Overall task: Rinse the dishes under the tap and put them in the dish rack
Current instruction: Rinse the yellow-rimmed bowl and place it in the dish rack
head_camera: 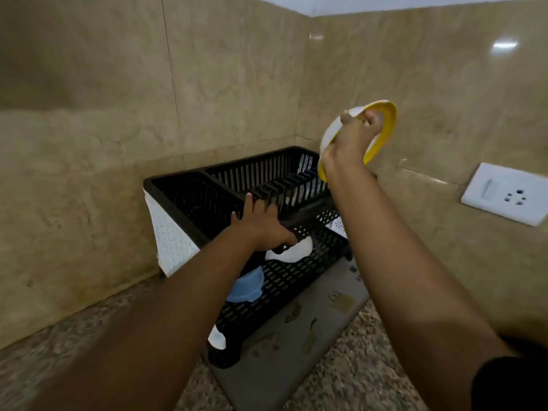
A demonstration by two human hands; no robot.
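A black two-tier dish rack [225, 173] with white side panels stands in the wall corner. My right hand [351, 143] grips a yellow plate with a white underside [385, 126] by its rim, tilted on edge in the air above the rack's right end. My left hand [264, 225] rests on the front rail of the upper tier, fingers over the top and thumb under it. On the lower tier sit a white dish [296, 250] and a blue bowl [247, 287], both partly hidden by my left arm.
A grey patterned drying mat [311, 330] lies under the rack on the speckled granite counter [355, 384]. Beige tiled walls close in behind and to the right. A white wall socket [507, 194] sits at the right.
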